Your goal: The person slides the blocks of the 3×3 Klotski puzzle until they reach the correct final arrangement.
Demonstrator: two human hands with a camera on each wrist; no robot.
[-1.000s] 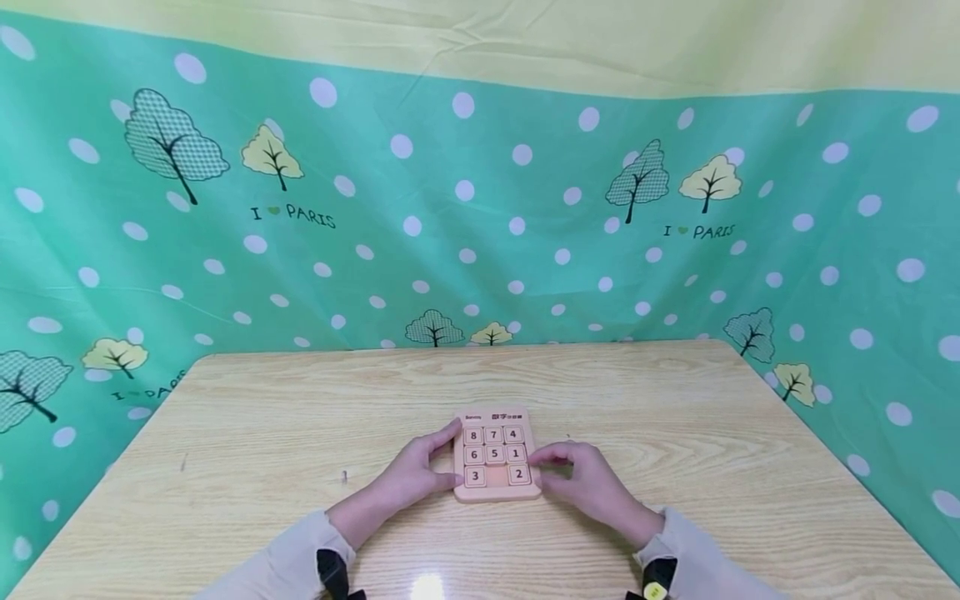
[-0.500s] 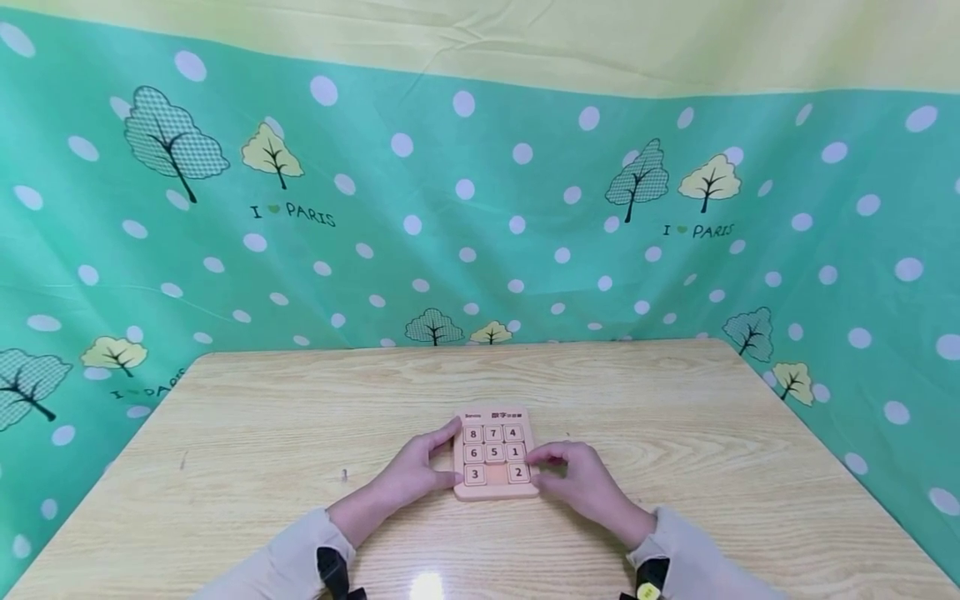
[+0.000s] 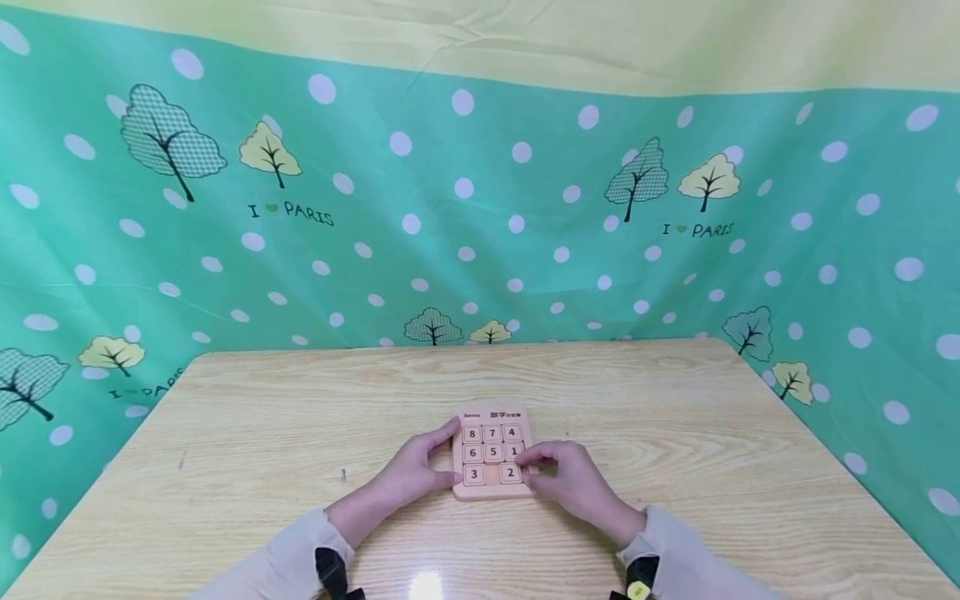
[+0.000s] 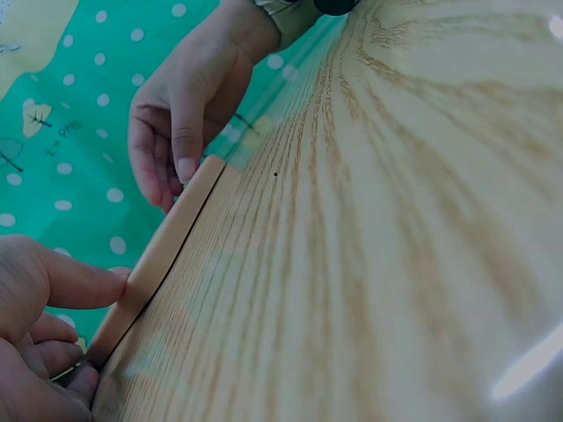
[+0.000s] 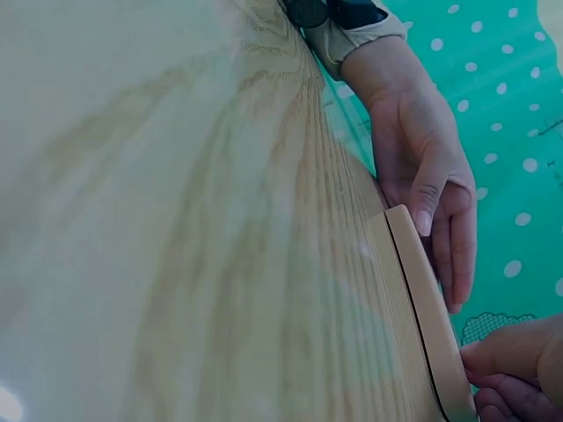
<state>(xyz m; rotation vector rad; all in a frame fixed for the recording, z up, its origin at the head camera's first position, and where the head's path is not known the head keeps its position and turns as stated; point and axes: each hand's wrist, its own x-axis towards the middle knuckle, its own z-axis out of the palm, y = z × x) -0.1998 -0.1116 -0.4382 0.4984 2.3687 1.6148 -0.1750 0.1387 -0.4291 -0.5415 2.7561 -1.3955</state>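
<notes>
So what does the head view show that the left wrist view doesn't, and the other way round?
Only the head view shows the numbered tiles and printed heading. Only the left wrist view shows the puzzle board side-on, with a dark line beneath it. Both show the left hand, right hand, puzzle board, wooden table and dotted cloth.

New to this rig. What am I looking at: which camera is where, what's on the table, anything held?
There's no robot: these are a person's left hand and right hand, both bare. The wide picture comes from a camera worn on the head, looking forward and down. The other two come from cameras worn on each wrist, giving low close-ups from either side. On the wood-grain table lies a number puzzle with tiles marked 1 to 8. The left hand touches the puzzle's left edge; the right hand's fingers are at the right side of tile 2, bottom row. Nothing is lifted.
</notes>
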